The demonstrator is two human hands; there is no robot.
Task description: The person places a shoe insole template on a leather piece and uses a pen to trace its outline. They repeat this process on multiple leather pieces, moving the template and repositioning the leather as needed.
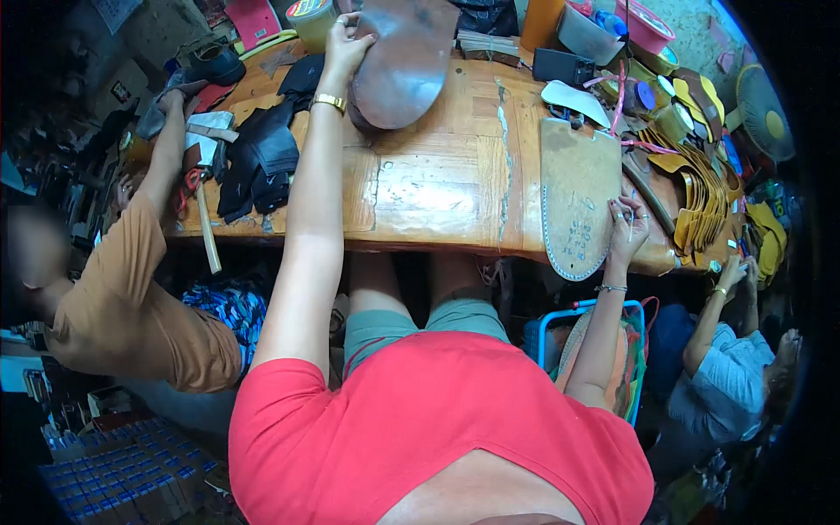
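My left hand [346, 52], raised over the far side of the wooden table [420, 197], grips the left edge of a large brown leather piece [404, 74]. That piece has a rounded near end and a shiny surface. At the table's front right, my right hand [630, 232] is closed around a thin, pale, pen-like stick [632, 213], too small to name surely. Its fingers are beside the right edge of a flat tan template [577, 175]. A dotted border runs along the template's rounded end, which overhangs the table edge, and there is handwriting on it.
Black leather pieces [262, 157] and a wooden-handled hammer [208, 223] lie left. Stacked tan leather cut-outs [700, 210] and tubs [595, 31] crowd the right. One person [140, 297] sits left, another [722, 372] right. A blue-framed basket [544, 337] stands below.
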